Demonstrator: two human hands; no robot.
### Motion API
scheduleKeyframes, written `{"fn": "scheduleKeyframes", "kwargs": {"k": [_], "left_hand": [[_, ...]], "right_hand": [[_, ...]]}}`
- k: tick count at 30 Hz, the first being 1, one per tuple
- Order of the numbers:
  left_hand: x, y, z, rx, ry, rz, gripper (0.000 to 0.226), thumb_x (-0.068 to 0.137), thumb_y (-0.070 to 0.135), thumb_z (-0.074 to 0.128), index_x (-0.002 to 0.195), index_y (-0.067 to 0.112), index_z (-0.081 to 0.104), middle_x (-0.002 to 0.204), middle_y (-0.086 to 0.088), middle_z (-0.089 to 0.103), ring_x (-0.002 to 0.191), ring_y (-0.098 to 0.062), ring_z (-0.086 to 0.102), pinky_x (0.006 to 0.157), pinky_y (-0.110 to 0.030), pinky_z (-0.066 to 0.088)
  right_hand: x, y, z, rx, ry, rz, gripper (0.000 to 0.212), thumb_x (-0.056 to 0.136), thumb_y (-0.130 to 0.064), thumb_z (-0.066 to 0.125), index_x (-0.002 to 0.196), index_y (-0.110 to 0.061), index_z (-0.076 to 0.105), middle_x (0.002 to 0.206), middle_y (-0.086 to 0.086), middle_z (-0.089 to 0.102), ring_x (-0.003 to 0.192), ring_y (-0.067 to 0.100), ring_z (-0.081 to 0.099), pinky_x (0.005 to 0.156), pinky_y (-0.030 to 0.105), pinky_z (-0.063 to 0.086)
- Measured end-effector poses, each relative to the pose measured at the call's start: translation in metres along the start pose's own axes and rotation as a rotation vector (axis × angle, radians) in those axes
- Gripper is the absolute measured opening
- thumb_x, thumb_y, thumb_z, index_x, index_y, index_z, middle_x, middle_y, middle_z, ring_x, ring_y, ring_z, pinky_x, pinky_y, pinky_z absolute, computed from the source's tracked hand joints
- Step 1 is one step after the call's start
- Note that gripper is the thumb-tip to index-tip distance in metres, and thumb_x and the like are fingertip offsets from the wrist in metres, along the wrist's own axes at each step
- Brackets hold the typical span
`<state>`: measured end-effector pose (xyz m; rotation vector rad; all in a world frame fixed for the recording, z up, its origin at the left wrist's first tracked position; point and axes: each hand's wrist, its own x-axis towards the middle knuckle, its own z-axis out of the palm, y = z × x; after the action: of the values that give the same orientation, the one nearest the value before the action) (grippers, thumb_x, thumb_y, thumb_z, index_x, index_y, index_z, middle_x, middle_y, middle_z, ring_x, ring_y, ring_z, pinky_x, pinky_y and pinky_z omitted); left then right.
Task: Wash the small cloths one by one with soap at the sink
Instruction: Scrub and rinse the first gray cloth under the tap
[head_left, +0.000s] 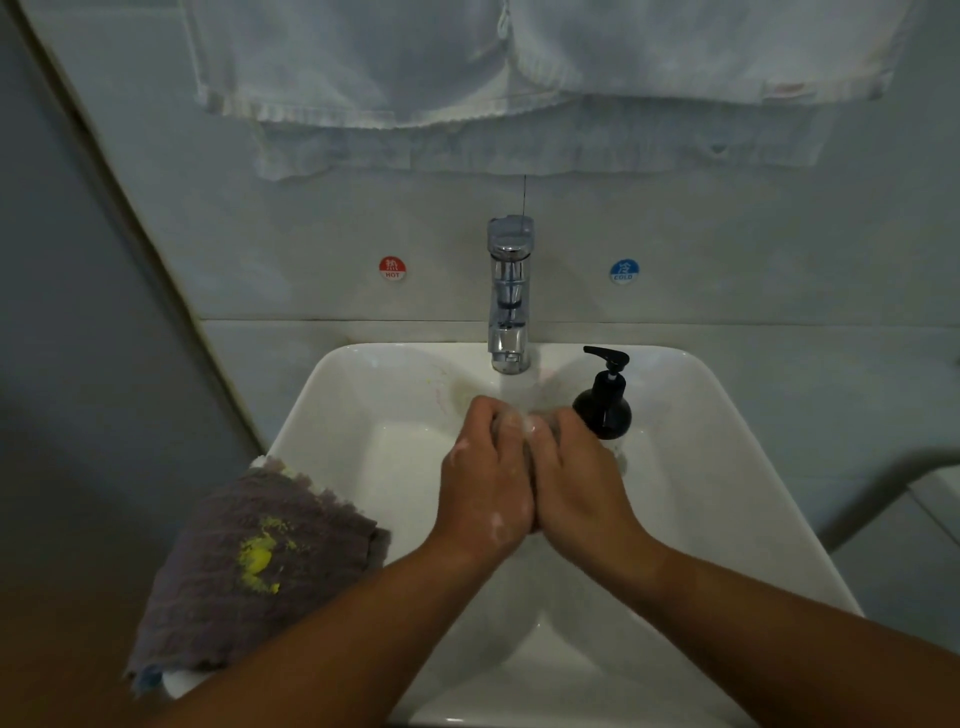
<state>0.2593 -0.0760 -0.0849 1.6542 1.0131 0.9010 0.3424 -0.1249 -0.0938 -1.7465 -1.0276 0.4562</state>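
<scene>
Glossy sink (737, 467), chrome faucet (509, 291)

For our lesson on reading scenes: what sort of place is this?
Most likely a bathroom or washroom: a white sink with a tap, a soap bottle beside the tap, and towels hanging on the wall above. The left hand and right hand hold a cloth over the sink.
</scene>
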Motion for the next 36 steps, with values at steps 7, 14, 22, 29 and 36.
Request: {"fn": "scheduleKeyframes", "kwargs": {"k": [7,14,22,29,36], "left_hand": [[-0.012,0.001,0.002,-0.041,-0.075,-0.066,0.028,0.106,0.047,0.036,0.098,0.026,0.053,0.089,-0.004,0.067,0.08,-0.021,0.067,0.063,-0.039,0.06],[0.005,0.0,-0.007,-0.005,0.048,-0.065,0.021,0.108,0.039,0.038,0.101,0.025,0.054,0.09,-0.002,0.066,0.085,-0.023,0.066,0.08,-0.053,0.059],[-0.011,0.007,-0.003,0.027,-0.042,0.078,0.023,0.108,0.037,0.038,0.099,0.023,0.054,0.087,0.002,0.064,0.082,-0.015,0.064,0.072,-0.035,0.058],[-0.015,0.002,-0.001,-0.059,-0.069,-0.087,0.028,0.106,0.049,0.039,0.097,0.028,0.054,0.089,-0.002,0.067,0.082,-0.021,0.068,0.068,-0.045,0.062],[-0.002,0.004,-0.009,0.013,0.041,0.027,0.021,0.108,0.036,0.039,0.1,0.023,0.054,0.087,0.0,0.065,0.082,-0.019,0.065,0.077,-0.045,0.058]], "right_hand": [[0.007,-0.007,-0.004,0.025,0.093,-0.053,0.02,0.106,-0.031,0.044,0.097,-0.018,0.056,0.084,-0.003,0.062,0.076,0.008,0.061,0.068,0.026,0.048],[-0.02,-0.012,0.001,0.019,-0.071,-0.127,0.018,0.107,-0.032,0.043,0.09,-0.029,0.047,0.077,-0.008,0.06,0.069,0.0,0.061,0.057,0.015,0.046],[-0.001,0.002,-0.002,-0.035,-0.001,0.04,0.028,0.108,-0.036,0.04,0.09,-0.018,0.054,0.079,-0.002,0.062,0.069,0.005,0.06,0.062,0.021,0.042],[-0.01,-0.017,-0.005,0.026,0.077,-0.138,0.015,0.106,-0.027,0.046,0.092,-0.024,0.053,0.078,-0.004,0.062,0.07,0.007,0.062,0.06,0.016,0.046],[-0.02,-0.015,-0.002,0.021,-0.02,-0.054,0.021,0.107,-0.034,0.042,0.092,-0.022,0.053,0.078,-0.005,0.062,0.07,0.002,0.061,0.056,0.014,0.044]]}}
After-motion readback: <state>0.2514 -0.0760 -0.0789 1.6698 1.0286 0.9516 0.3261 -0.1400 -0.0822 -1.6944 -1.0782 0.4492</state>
